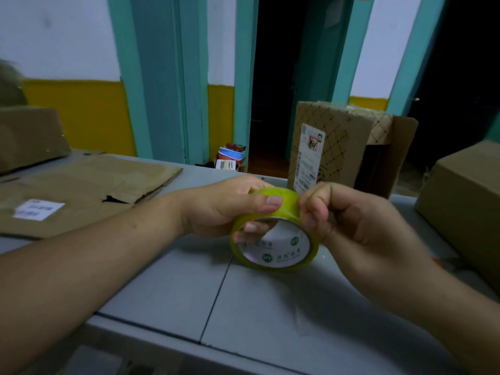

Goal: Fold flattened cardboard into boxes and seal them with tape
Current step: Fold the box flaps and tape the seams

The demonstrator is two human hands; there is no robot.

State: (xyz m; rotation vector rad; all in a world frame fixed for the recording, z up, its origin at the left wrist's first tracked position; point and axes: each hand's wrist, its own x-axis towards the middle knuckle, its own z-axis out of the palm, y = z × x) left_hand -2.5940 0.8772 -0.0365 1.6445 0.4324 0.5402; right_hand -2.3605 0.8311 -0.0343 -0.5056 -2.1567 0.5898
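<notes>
Snugly, tape roll (288,204) in left hand (216,209)

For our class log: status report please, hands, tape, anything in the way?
Left hand grips tape roll. Right hand pinches at its outer wrap. Flattened cardboard lies on table, left. No obstruction seen.

I see the tape roll (273,234) between my two hands, just above the table (270,315). My left hand (221,209) holds it from the left, with fingers through its core. My right hand (346,217) pinches its upper right edge. Left of my left hand, flattened cardboard (89,185) lies on the table, and a far-left box (29,136) sits behind it. Behind my right hand stands an upright box (335,147). A side box (465,207) rests on the table to the right of that hand.
</notes>
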